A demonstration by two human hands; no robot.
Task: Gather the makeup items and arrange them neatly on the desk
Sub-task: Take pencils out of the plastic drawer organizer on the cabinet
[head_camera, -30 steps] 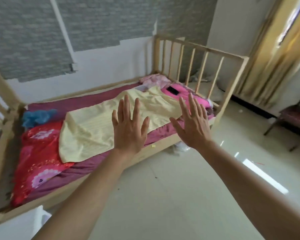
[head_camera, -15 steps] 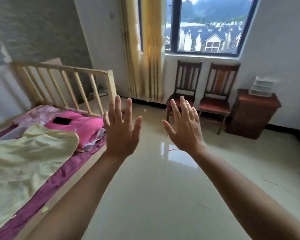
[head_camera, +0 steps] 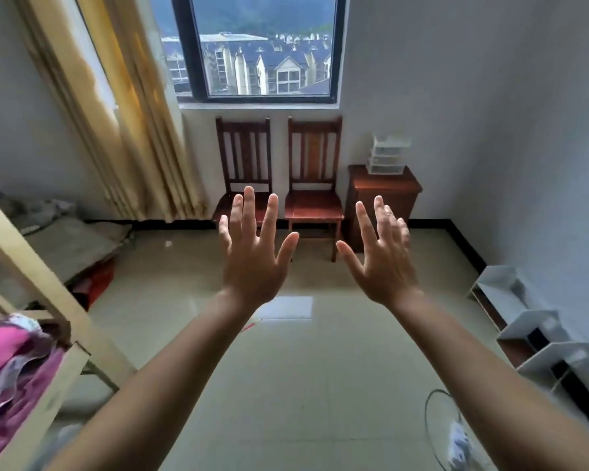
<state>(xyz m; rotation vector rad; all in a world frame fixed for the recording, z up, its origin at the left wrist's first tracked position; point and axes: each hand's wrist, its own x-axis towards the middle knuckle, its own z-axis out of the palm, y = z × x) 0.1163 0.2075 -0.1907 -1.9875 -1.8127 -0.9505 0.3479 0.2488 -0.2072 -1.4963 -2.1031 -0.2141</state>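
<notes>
Left hand: the bare left hand [head_camera: 252,256] was up in mid-air with its back to the camera, fingers straight and spread, holding nothing.
Right hand: the bare right hand [head_camera: 383,263], at three o'clock from the left one and apart from it, was also spread and held nothing.
Why held so: with nothing near either palm, the pose looked like a show of empty hands before work, not a reach.
Makeup items: none could be made out in this view, so the gathering looked not yet begun.
Desk: no surface here was plainly a desk.
Possible source: the clear plastic drawer organiser [head_camera: 386,154] stood on the small red-brown wooden cabinet [head_camera: 385,192] at one o'clock. Its contents were too blurred to tell.
Chairs: two dark red-brown slatted wooden chairs [head_camera: 313,198] stood side by side under the black-framed window [head_camera: 266,45] at twelve o'clock, seats bare, likely parked against the wall out of the way.
Bed: the pale wooden bed frame [head_camera: 31,273] with pink bedding [head_camera: 7,351] lay at eight o'clock.
Right wall: white open shelf units [head_camera: 531,321] sat at four o'clock.
Next move: probably a walk over the pale tiled floor [head_camera: 303,385] to search.
</notes>
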